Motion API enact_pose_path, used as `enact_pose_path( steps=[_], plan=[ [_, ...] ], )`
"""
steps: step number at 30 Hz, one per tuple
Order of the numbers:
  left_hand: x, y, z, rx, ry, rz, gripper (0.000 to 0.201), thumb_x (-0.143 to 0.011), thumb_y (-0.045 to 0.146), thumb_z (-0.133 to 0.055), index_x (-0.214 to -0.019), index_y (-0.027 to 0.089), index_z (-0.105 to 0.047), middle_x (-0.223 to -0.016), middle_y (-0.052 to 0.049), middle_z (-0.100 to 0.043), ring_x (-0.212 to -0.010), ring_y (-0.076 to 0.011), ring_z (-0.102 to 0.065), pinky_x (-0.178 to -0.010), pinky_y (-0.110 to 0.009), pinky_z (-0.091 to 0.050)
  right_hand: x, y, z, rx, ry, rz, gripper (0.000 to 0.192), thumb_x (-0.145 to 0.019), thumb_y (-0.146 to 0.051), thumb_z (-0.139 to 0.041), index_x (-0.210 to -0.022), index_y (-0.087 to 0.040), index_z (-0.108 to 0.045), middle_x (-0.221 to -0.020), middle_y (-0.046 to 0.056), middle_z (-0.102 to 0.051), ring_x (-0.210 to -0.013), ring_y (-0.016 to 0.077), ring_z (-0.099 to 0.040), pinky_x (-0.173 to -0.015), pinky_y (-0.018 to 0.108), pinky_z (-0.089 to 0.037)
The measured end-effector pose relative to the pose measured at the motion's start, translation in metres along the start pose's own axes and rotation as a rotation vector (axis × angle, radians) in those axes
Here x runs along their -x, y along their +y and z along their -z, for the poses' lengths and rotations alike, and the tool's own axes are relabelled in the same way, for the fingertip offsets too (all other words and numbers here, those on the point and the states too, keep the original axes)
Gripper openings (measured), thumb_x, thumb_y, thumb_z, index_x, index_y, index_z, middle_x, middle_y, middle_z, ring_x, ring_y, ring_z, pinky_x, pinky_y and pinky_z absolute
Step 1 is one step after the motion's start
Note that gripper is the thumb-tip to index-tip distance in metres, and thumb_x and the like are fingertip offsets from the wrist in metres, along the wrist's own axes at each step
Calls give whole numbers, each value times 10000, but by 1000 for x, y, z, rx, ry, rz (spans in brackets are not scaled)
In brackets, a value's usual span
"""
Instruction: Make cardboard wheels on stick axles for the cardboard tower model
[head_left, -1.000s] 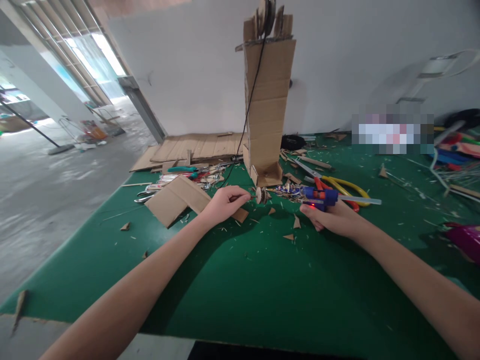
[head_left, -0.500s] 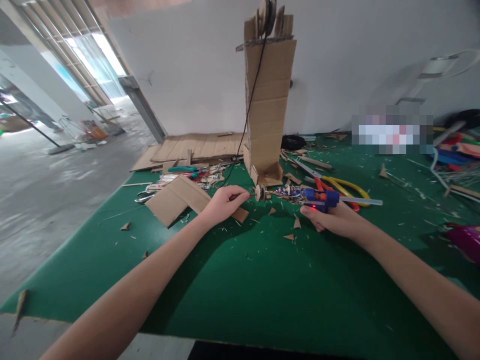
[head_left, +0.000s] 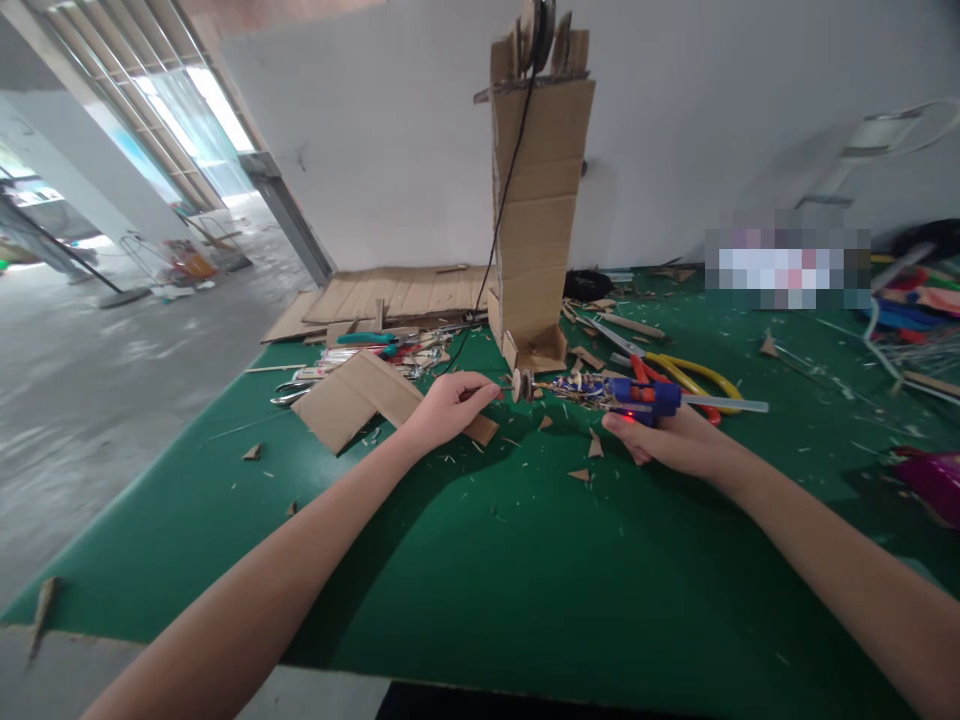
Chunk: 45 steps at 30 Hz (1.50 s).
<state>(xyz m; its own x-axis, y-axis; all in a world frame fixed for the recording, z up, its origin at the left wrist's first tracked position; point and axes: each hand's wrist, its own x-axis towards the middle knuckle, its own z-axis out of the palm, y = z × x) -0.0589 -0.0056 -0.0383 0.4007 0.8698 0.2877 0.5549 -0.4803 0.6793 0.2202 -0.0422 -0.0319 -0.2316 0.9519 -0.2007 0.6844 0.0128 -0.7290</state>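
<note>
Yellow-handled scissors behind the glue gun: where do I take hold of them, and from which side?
Grip the yellow handle loops of the scissors, coming from the right. The loops lie toward that side, probably clear, while the blades point left-rear into cardboard scraps and the right hand blocks the near side.

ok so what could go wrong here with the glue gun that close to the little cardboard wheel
1. The glue gun in the right hand shows a red light, so it is probably hot; the left hand pinches the stick right beside the small cardboard wheel, and its fingertips could get burned.
2. The tall cardboard tower stands just behind the hands; a bump might topple it.
</note>
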Motion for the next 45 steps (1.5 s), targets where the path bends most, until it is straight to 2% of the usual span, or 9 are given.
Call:
enact_pose_path(
  steps=[8,21,30,39,45],
  plan=[
    [0,1,0,-27,-6,17,336,-877,365,-438,-771,140,-664,-731,-32,-640,-679,-139,-550,-627,-247,-399,-1,1,-1,-10,-3,-31,387,-757,-566,-538,-565,-232,-498,-459,-17,-518,-507,170,-563,-555,329,-472],
    [0,-2,-1,-48,1,7,369,-885,399,-419,-768,155,-670,-737,-23,-653,-707,-146,-568,-655,-250,-417,1,-3,-1,-49,27,50,344,-753,-537,-561,-600,-234,-503,-434,-29,-495,-450,152,-535,-469,298,-458],
    [0,1,0,-21,-11,-22,318,-870,367,-460,-765,149,-667,-748,-30,-656,-717,-146,-577,-645,-242,-419,2,-6,0,-20,38,-30,371,-765,-544,-536,-571,-231,-492,-449,-14,-497,-507,174,-571,-569,341,-487],
    [0,0,0,-56,-5,-3,367,-879,404,-422,-763,156,-667,-725,-26,-642,-695,-149,-558,-643,-258,-410,2,-5,-2,-91,21,27,261,-748,-464,-602,-680,-224,-526,-453,-39,-500,-454,130,-521,-477,264,-449],
    [0,-2,-1,-58,3,16,390,-879,422,-410,-761,157,-671,-715,-24,-636,-670,-143,-541,-615,-253,-400,3,-8,0,-79,5,44,276,-751,-479,-594,-679,-224,-519,-425,-47,-481,-437,123,-504,-469,254,-439]
  ],
)
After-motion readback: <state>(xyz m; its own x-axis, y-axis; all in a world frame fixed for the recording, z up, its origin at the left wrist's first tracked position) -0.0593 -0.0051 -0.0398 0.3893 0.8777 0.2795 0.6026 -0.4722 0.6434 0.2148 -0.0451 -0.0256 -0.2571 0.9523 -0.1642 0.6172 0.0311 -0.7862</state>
